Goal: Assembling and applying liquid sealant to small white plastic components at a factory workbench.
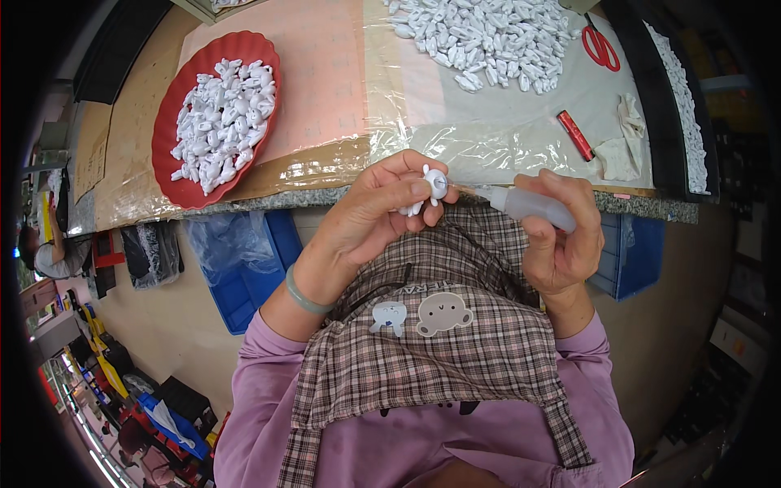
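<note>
Between the thumb and fingers of my left hand (378,203) is a small white plastic figure part (438,185), its hollow side turned to the right. Part of another white piece shows lower in the same hand, mostly hidden by the fingers. My right hand (565,232) is wrapped round a translucent squeeze bottle (537,208), which lies tilted on its side. Its thin nozzle points left at the white part, with the tip close to the hollow; whether they touch I cannot tell. Both hands are just off the table's near edge, above my checked apron.
A red scalloped dish (272,106) heaped with white parts stands at the left. More white parts (496,41) are piled at the far middle. Red-handled scissors (600,49), a red tube (576,136) and a crumpled cloth (620,154) lie right. Blue crates (236,285) stand below the table.
</note>
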Demonstrator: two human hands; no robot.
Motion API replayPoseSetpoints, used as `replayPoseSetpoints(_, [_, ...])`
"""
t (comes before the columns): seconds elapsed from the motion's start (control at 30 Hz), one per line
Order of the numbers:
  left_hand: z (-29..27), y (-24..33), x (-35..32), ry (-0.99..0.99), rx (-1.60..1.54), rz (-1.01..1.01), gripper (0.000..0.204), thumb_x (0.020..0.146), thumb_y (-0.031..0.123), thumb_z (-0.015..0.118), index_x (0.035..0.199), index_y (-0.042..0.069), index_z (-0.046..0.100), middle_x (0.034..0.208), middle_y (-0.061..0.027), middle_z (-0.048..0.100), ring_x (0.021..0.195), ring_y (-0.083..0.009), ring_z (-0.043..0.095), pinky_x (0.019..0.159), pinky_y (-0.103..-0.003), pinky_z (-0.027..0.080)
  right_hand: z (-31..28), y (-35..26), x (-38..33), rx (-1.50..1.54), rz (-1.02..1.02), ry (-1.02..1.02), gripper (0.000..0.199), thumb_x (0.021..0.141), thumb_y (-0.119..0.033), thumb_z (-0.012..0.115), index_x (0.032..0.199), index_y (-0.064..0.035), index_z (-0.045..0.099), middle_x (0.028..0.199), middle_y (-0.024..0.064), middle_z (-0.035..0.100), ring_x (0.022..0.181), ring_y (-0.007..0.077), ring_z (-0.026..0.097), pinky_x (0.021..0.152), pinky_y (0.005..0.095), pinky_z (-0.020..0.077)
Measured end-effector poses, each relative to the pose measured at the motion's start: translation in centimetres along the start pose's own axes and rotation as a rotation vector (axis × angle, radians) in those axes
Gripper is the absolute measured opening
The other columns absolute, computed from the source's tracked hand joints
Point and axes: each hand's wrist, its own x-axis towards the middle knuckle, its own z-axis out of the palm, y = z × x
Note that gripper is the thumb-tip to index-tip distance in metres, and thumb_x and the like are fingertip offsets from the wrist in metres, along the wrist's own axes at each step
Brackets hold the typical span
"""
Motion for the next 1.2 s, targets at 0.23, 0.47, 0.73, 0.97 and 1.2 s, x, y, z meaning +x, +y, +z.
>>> replayPoseSetpoints(0.23, [-0.1,-0.1,0.0,-0.005,0.009,-0.003,0.024,0.086,0.015,0.064,0.106,0.003,0.058,0.091,-0.0141,0.064,0.065,-0.0115,0.057,0.046,-0.015,0.039,0.1,0.1,-0.1,-0.022,0.019,-0.024,0.041,0.094,-0.025,0.057,0.119,0.0059,0.048,0.095,0.0190,0.061,0.079,0.0265,0.065,0.065,0.0309,0.0530])
replayPoseSetpoints(0.47, [-0.3,0.1,-0.1,0.005,0.003,-0.005,0.021,0.087,0.011,0.063,0.106,0.004,0.058,0.093,-0.0133,0.065,0.068,-0.0116,0.058,0.053,-0.018,0.044,0.1,0.2,-0.2,-0.049,0.000,-0.022,0.039,0.093,-0.021,0.059,0.118,0.0064,0.048,0.099,0.0190,0.061,0.079,0.0281,0.066,0.065,0.0321,0.0542])
replayPoseSetpoints(0.73, [-0.6,0.3,0.0,0.000,0.004,0.030,0.016,0.089,0.009,0.061,0.104,0.005,0.059,0.094,-0.0116,0.064,0.071,-0.0106,0.059,0.057,-0.019,0.047,0.3,0.0,0.1,-0.055,-0.033,-0.013,0.039,0.084,-0.016,0.069,0.114,0.0024,0.052,0.097,0.0156,0.066,0.076,0.0263,0.064,0.061,0.0317,0.0525])
replayPoseSetpoints(0.97, [-0.7,0.4,0.0,-0.023,-0.032,0.008,0.018,0.090,0.011,0.060,0.106,0.003,0.059,0.094,-0.0129,0.065,0.070,-0.0099,0.059,0.057,-0.018,0.048,0.8,0.8,-0.3,0.296,0.326,0.094,0.033,0.082,-0.007,0.071,0.109,0.0008,0.053,0.096,0.0139,0.062,0.081,0.0192,0.062,0.063,0.0282,0.0533])
replayPoseSetpoints(1.2, [-0.4,0.2,-0.1,-0.040,-0.178,-0.024,0.024,0.090,0.013,0.061,0.110,0.000,0.058,0.094,-0.0130,0.066,0.071,-0.0105,0.059,0.060,-0.018,0.049,0.8,2.0,0.0,0.630,0.756,0.138,0.035,0.083,-0.001,0.066,0.112,0.0002,0.047,0.096,0.0101,0.060,0.080,0.0172,0.063,0.069,0.0276,0.0529])
